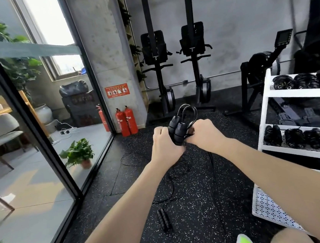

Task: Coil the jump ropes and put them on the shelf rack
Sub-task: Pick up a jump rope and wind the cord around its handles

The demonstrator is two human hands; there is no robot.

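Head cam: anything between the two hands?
Yes. The rope handles, side by side, gripped by left hand and right hand, with rope loops above.

red cylindrical metal fire extinguishers (126,121): 3 counted | black upright ski machines (157,63): 2 counted | black plastic jump-rope handles (177,130): 4 counted

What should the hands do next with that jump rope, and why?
Probably wrap another loop: both hands grip the two handles with only a few loops above, and much of the rope trails on the floor.
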